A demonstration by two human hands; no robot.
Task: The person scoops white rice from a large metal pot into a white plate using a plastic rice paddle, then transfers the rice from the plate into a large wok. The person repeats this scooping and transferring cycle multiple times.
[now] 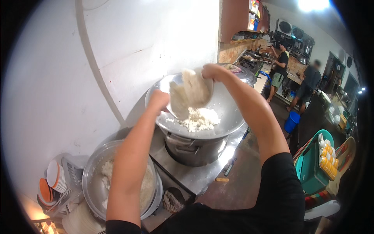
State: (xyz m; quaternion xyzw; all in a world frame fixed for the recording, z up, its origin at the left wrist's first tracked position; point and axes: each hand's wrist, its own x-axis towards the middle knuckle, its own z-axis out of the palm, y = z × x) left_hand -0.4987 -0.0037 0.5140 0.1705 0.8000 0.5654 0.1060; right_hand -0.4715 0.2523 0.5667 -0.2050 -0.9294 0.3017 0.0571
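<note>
My right hand (214,72) grips the rim of a bowl (209,91), tilted over a wide metal basin (229,112). Opposite it, my left hand (160,101) is closed on a pale, blurred dish (177,109); motion blur hides its exact shape. A clump of what looks like cooked rice (194,87) is between the two hands. Below them, more rice (201,121) lies loose in the basin. The basin rests on a large metal pot (194,150). Under my left forearm, a second round metal pot (87,178) holds rice, partly hidden by the arm.
A steel counter (187,175) carries the pots beside a white wall (117,44). A lidded pot (248,76) stands behind the basin. Stacked bowls (57,177) sit at lower left. A green crate (311,169) is at right. Two people (282,63) stand farther back, near a blue bucket (292,122).
</note>
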